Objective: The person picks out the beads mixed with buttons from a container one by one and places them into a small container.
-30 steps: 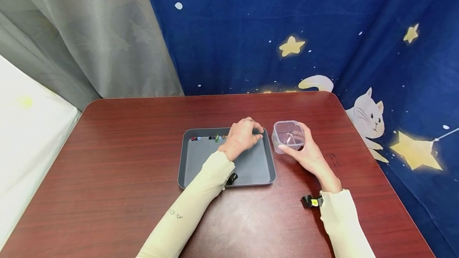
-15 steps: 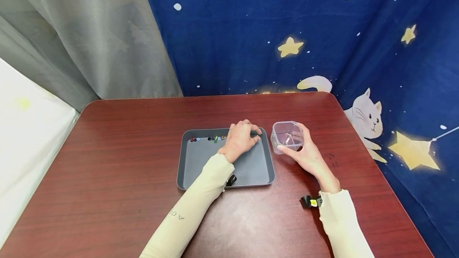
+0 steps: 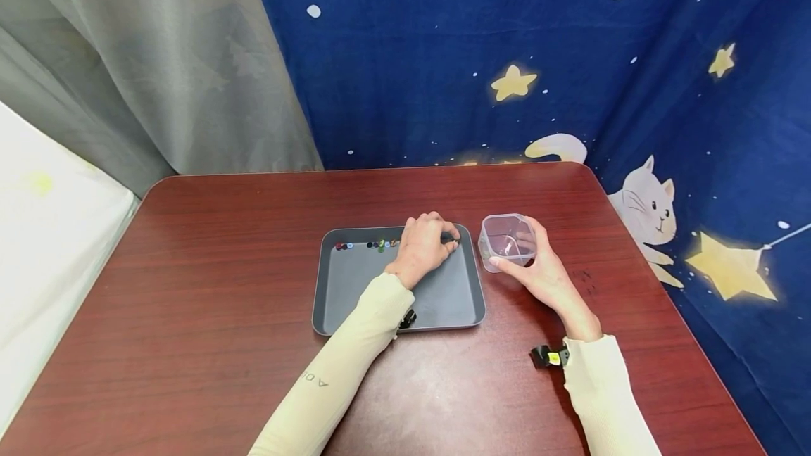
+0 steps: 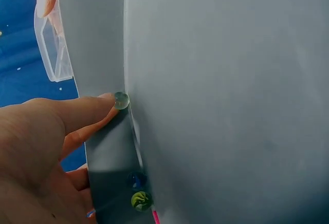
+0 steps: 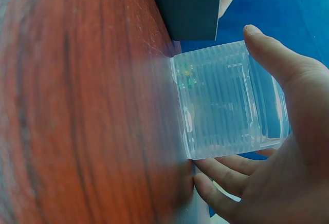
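My left hand [image 3: 423, 241] reaches into the far right part of a dark grey tray [image 3: 361, 287]. In the left wrist view its thumb and a finger pinch a clear greenish glass marble [image 4: 121, 100] beside the tray wall. A yellow-green marble [image 4: 141, 201] and a dark blue marble [image 4: 136, 181] lie farther along that wall. My right hand [image 3: 550, 279] grips a clear plastic container [image 3: 507, 222] that stands upright just right of the tray. Small yellow and green spots, perhaps marbles, show through the container's wall near its base in the right wrist view.
More coloured marbles [image 3: 381, 245] line the tray's far side, with a small group [image 3: 344, 246] near its far left corner. Everything rests on a reddish-brown wooden table [image 3: 222, 287]. Behind the table hangs a blue starry curtain [image 3: 412, 55].
My left fingers have drawn closer together at the tray's far right corner and dipped slightly. The right hand and the container stay in place.
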A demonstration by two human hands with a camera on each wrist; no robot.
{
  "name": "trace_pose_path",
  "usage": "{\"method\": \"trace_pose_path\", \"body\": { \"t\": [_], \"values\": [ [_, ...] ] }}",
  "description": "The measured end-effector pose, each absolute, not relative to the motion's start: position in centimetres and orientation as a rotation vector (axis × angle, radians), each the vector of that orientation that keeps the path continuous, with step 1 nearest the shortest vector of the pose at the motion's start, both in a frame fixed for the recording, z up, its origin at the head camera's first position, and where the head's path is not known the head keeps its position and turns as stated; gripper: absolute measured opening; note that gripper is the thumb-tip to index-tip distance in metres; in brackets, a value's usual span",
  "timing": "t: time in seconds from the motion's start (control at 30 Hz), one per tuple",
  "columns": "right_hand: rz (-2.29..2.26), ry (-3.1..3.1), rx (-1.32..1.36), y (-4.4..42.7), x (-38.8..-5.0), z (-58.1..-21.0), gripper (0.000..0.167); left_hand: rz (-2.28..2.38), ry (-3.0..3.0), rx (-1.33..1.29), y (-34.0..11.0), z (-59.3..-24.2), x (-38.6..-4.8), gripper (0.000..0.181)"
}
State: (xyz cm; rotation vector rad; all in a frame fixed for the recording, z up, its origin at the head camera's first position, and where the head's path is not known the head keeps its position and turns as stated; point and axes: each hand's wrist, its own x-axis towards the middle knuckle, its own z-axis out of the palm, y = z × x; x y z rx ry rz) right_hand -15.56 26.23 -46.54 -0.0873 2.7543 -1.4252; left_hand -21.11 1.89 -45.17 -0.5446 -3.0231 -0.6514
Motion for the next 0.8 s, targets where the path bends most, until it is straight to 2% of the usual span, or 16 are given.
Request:
{"method": "trace_pose_path", "body": {
  "t": [0.8],
  "values": [
    [-1.412, 2.745, -0.099, 26.46, -15.65, -46.69, 0.103, -0.557, -3.04, -0.485, 2.48, -45.58, -21.24, 0.015]
  ]
}}
